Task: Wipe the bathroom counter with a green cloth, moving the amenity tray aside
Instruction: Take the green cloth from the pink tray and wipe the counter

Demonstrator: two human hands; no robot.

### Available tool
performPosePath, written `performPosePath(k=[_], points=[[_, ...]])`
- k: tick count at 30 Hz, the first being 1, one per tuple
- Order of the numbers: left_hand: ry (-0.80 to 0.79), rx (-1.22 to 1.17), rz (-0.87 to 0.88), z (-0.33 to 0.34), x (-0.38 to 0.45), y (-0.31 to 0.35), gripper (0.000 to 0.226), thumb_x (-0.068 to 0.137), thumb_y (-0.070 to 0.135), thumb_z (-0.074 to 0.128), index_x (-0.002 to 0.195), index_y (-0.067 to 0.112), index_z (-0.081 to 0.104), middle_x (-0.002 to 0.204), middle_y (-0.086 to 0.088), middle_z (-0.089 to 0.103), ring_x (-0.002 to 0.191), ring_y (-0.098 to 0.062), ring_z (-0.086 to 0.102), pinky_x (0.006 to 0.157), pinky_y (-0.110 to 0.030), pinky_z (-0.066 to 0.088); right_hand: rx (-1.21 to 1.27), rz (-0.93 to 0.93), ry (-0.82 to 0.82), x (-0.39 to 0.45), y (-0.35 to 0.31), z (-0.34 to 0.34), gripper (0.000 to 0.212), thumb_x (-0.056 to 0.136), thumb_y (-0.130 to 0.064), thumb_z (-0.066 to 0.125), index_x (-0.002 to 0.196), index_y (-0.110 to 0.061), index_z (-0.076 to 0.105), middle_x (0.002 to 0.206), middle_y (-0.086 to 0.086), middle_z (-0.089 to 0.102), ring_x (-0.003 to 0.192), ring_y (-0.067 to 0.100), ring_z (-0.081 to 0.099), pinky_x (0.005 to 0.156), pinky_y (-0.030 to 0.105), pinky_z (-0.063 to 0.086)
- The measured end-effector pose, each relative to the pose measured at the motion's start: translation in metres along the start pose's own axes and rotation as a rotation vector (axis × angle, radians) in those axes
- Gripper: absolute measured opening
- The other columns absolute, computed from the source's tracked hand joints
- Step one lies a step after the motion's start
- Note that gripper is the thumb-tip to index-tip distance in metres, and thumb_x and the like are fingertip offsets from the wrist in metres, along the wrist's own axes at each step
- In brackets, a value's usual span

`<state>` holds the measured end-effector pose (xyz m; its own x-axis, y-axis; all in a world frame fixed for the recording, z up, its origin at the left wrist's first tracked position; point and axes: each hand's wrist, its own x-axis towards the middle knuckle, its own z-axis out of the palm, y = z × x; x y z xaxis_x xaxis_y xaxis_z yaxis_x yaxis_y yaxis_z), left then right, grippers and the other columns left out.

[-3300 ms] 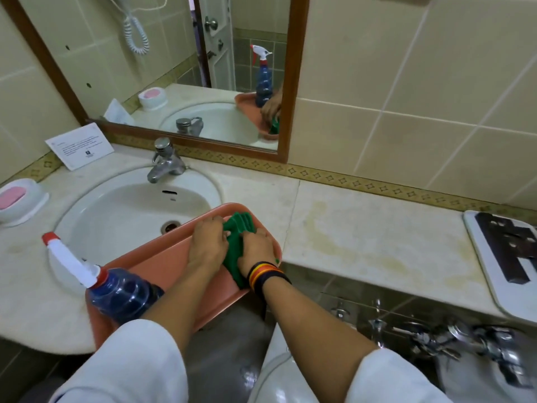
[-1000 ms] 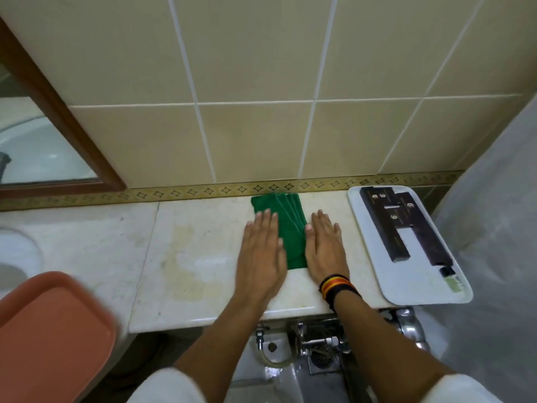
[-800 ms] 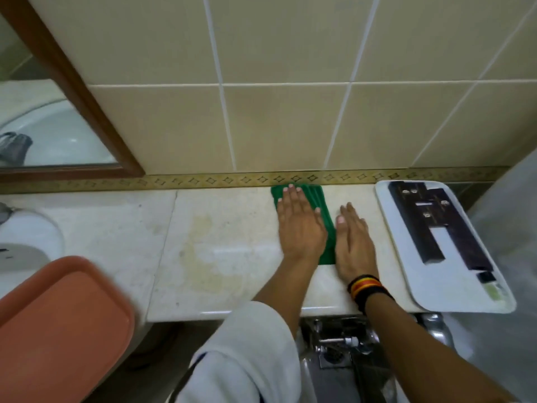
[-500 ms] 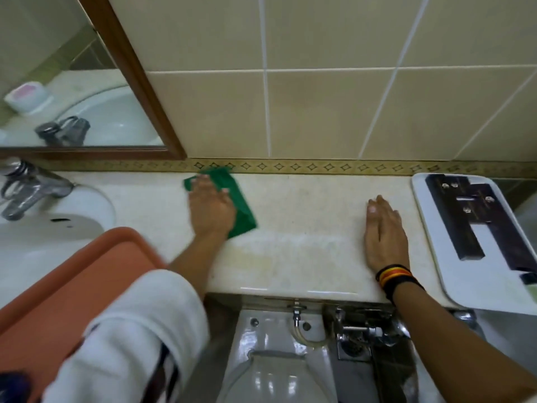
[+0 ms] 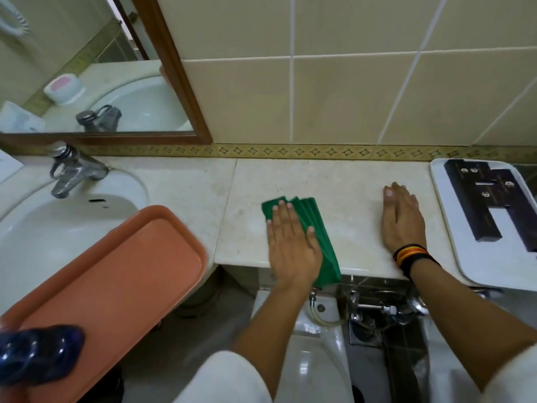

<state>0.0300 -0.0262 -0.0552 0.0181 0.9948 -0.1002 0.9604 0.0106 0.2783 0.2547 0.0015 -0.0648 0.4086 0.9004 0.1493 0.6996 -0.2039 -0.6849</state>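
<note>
The folded green cloth [image 5: 318, 225] lies on the beige marble counter [image 5: 348, 184], and its near end hangs over the front edge. My left hand [image 5: 290, 245] presses flat on the cloth, fingers together and pointing at the wall. To the right, my right hand [image 5: 402, 219] rests flat on the bare counter with nothing in it; a striped band is on its wrist. The white amenity tray [image 5: 494, 266] sits at the counter's right end with dark boxes [image 5: 488, 199] on it, just right of my right hand.
An orange tray [image 5: 116, 271] lies across the sink [image 5: 43, 228] at the left, with a blue spray bottle [image 5: 37, 353] on its near end. A chrome faucet [image 5: 72, 173] stands behind the basin. A toilet [image 5: 313, 362] and pipes sit below the counter.
My left hand has slid the cloth from the back of the counter near the mirror corner toward the right and the front edge. My right hand has stayed flat in place.
</note>
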Motion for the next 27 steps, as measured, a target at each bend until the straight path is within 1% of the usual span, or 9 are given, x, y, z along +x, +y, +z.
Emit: performPosePath(k=[7, 11, 15, 17, 19, 21, 23, 25, 27], points=[[0.072, 0.025, -0.085, -0.042, 0.115, -0.108, 0.068, 0.111, 0.042, 0.015, 0.165, 0.002, 0.005, 0.175, -0.015, 0.004, 0.162, -0.03, 0.003, 0.132, -0.046, 0.008, -0.035, -0.028, 0.007, 0.002, 0.005, 0.007, 0.063, 0.108, -0.049, 0.021, 0.146, -0.007, 0.049, 0.156, 0.014, 0.045, 0.15, 0.026, 0.031, 0.126, 0.042, 0.014], [0.048, 0.065, -0.072, -0.05, 0.165, -0.118, 0.067, 0.111, 0.039, 0.021, 0.165, 0.002, 0.008, 0.175, -0.015, 0.006, 0.162, -0.029, 0.004, 0.132, -0.043, 0.006, -0.032, -0.054, 0.034, 0.007, 0.014, 0.012, 0.067, 0.107, -0.055, 0.019, 0.144, -0.009, 0.051, 0.154, 0.014, 0.048, 0.149, 0.026, 0.034, 0.126, 0.043, 0.016], [-0.056, 0.103, -0.078, -0.068, 0.156, -0.113, 0.068, 0.112, 0.042, 0.02, 0.165, 0.002, 0.005, 0.175, -0.016, 0.003, 0.162, -0.03, 0.002, 0.132, -0.044, 0.006, 0.057, -0.008, -0.025, -0.002, 0.001, 0.003, 0.062, 0.107, -0.051, 0.029, 0.147, -0.009, 0.049, 0.157, 0.014, 0.044, 0.15, 0.027, 0.031, 0.126, 0.045, 0.015], [0.043, 0.06, -0.05, -0.077, 0.136, -0.098, 0.066, 0.112, 0.041, 0.023, 0.164, 0.001, 0.014, 0.173, -0.017, 0.014, 0.162, -0.031, 0.01, 0.132, -0.045, 0.009, 0.186, 0.018, -0.048, -0.019, -0.018, -0.011, 0.054, 0.106, -0.048, 0.04, 0.147, -0.014, 0.05, 0.156, 0.009, 0.047, 0.145, 0.025, 0.039, 0.123, 0.046, 0.025], [0.186, -0.053, 0.076, -0.079, 0.105, -0.069, 0.062, 0.112, 0.038, 0.029, 0.163, 0.004, 0.024, 0.171, -0.014, 0.025, 0.16, -0.028, 0.018, 0.132, -0.042, 0.01, 0.274, 0.063, -0.036, -0.053, -0.029, -0.03, 0.045, 0.1, -0.048, 0.053, 0.137, -0.024, 0.06, 0.141, 0.002, 0.061, 0.126, 0.02, 0.057, 0.11, 0.044, 0.045], [0.201, -0.108, 0.258, -0.074, 0.073, -0.035, 0.058, 0.112, 0.036, 0.033, 0.163, 0.01, 0.029, 0.17, -0.01, 0.03, 0.159, -0.025, 0.022, 0.132, -0.037, 0.01, 0.408, 0.241, 0.085, -0.1, -0.021, -0.044, 0.038, 0.089, -0.056, 0.064, 0.117, -0.031, 0.068, 0.113, -0.007, 0.073, 0.1, 0.011, 0.069, 0.084, 0.034, 0.059], [0.173, -0.14, 0.372, -0.067, 0.053, 0.004, 0.053, 0.111, 0.031, 0.038, 0.161, 0.012, 0.036, 0.167, -0.009, 0.037, 0.157, -0.025, 0.029, 0.13, -0.034, 0.013, 0.714, 0.572, 0.262, -0.135, 0.0, -0.062, 0.04, 0.083, -0.051, 0.073, 0.111, -0.023, 0.069, 0.104, 0.003, 0.075, 0.088, 0.021, 0.073, 0.062, 0.029, 0.062], [0.165, -0.19, 0.41, -0.062, 0.05, 0.042, 0.049, 0.11, 0.029, 0.041, 0.156, 0.013, 0.045, 0.161, -0.008, 0.047, 0.151, -0.025, 0.038, 0.126, -0.032, 0.02, 0.927, 0.841, 0.394, -0.142, 0.023, -0.083, 0.049, 0.086, -0.036, 0.079, 0.12, -0.004, 0.065, 0.108, 0.022, 0.072, 0.088, 0.034, 0.073, 0.053, 0.034, 0.063], [0.166, -0.228, 0.449, -0.058, 0.055, 0.085, 0.044, 0.109, 0.028, 0.042, 0.15, 0.012, 0.052, 0.152, -0.007, 0.056, 0.142, -0.026, 0.047, 0.12, -0.034, 0.032, 1.0, 0.926, 0.439, -0.129, 0.043, -0.104, 0.055, 0.087, -0.029, 0.078, 0.125, 0.007, 0.06, 0.108, 0.026, 0.069, 0.091, 0.039, 0.071, 0.051, 0.036, 0.063]])
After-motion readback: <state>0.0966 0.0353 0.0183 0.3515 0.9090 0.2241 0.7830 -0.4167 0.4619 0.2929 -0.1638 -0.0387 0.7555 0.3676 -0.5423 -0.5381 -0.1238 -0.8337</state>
